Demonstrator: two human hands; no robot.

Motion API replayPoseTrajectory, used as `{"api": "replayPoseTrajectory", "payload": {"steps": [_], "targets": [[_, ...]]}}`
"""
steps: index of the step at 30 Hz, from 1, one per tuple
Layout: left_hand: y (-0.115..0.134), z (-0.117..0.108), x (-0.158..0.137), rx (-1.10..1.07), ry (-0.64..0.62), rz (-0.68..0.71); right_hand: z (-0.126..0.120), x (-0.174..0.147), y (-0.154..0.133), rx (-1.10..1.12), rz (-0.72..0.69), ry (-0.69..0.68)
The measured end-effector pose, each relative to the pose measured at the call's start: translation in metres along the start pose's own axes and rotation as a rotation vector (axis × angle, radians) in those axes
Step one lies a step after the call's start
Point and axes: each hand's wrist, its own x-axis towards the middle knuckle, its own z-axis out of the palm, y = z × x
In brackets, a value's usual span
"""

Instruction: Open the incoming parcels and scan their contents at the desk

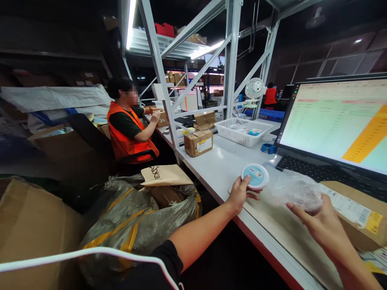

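Observation:
My left hand (240,196) grips a round white tub (255,176) with a light blue label, tilted so that its labelled face shows. It is held just over the table's front edge. To the right, my right hand (320,219) is closed around crumpled clear plastic wrap (298,190); whether something lies inside the wrap I cannot make out. Below both hands a flat brown paper sheet or bag (281,229) lies along the table edge. Beside my right hand sits an opened cardboard box (341,189) with a white and yellow shipping label.
A monitor (335,121) and black keyboard (298,168) stand at the right. Further back are a white basket (238,135), a blue tape roll (268,148) and a taped carton (198,142). A large woven sack (130,225) stands left. A co-worker (128,129) sits beyond the metal frame.

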Motion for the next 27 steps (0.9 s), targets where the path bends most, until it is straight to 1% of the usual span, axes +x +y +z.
{"api": "replayPoseTrajectory", "payload": {"steps": [3,6,8,10,13,15,16,19,22,24,27], "targets": [[0.002,-0.004,0.007,0.038,0.020,-0.011,0.005,-0.003,0.006,-0.030,-0.033,-0.059],[-0.003,-0.010,0.007,0.076,0.021,-0.038,0.010,-0.008,0.005,0.039,-0.084,-0.143],[-0.006,-0.013,0.004,0.078,0.019,-0.023,0.011,-0.012,0.001,0.054,-0.118,-0.188],[-0.007,-0.014,0.002,0.063,0.032,0.003,0.011,-0.014,0.000,0.007,-0.156,-0.166],[-0.006,-0.014,0.001,0.043,0.053,0.016,0.009,-0.017,0.004,-0.081,-0.207,-0.020],[-0.005,-0.014,0.001,0.038,0.052,0.019,0.009,-0.017,0.007,-0.091,-0.189,0.058],[-0.005,-0.014,0.001,0.036,0.050,0.020,0.010,-0.016,0.007,-0.081,-0.168,0.068],[-0.005,-0.015,0.001,0.028,0.053,0.023,0.013,-0.012,0.002,-0.023,-0.141,0.021],[-0.006,-0.016,0.002,0.022,0.060,0.027,0.018,-0.011,-0.011,0.076,-0.139,-0.055],[-0.006,-0.017,0.002,0.022,0.064,0.035,0.019,-0.011,-0.019,0.126,-0.156,-0.088],[-0.005,-0.017,0.002,0.026,0.063,0.038,0.019,-0.013,-0.027,0.111,-0.218,-0.105]]}}
